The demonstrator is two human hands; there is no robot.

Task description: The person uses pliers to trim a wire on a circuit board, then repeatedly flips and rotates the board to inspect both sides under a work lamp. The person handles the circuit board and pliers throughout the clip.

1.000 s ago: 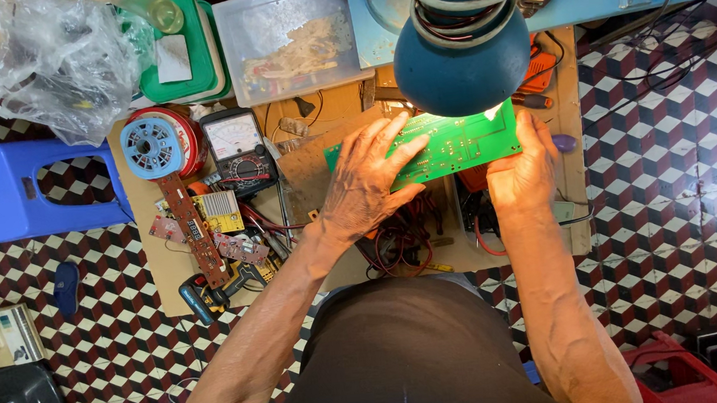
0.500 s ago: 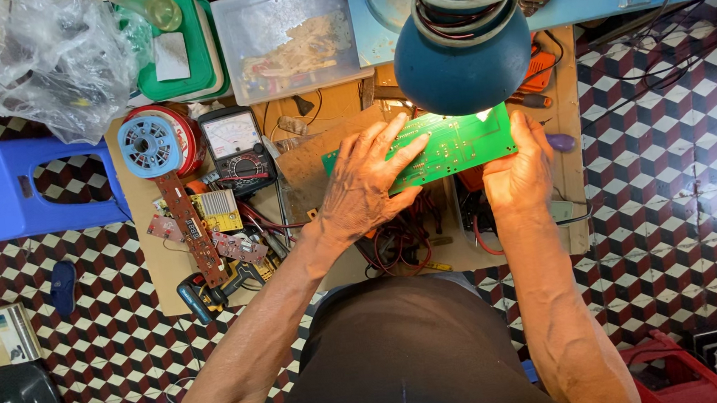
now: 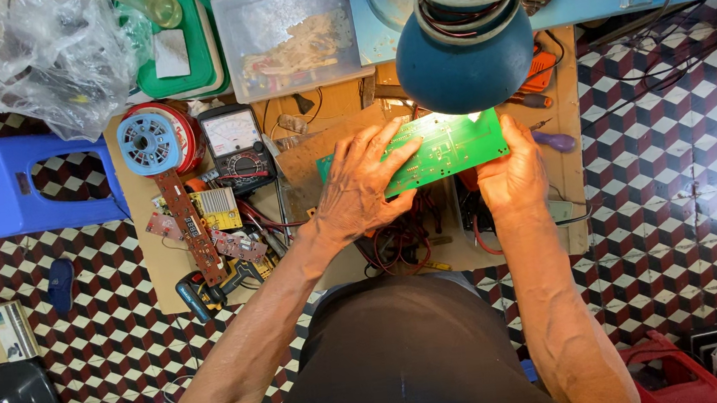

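Observation:
I hold a green circuit board (image 3: 448, 147) flat over a small wooden workbench (image 3: 149, 243), lit by a blue lamp (image 3: 464, 44) hanging just above it. My left hand (image 3: 363, 184) lies spread on the board's left half, fingers on top. My right hand (image 3: 511, 172) grips the board's right edge from below, thumb near its corner. A tangle of red and black wires (image 3: 400, 245) lies under the board.
Left on the bench are a blue-and-red wire spool (image 3: 149, 141), an analogue multimeter (image 3: 237, 147), brown circuit strips (image 3: 188, 228) and small boards. A clear plastic box (image 3: 290, 36), green tray (image 3: 185, 53), plastic bag (image 3: 40, 56), blue stool (image 3: 12, 186) and purple-handled screwdriver (image 3: 554, 141) surround it.
The board has tilted and shifted very slightly; both hands stay on it in nearly the same places.

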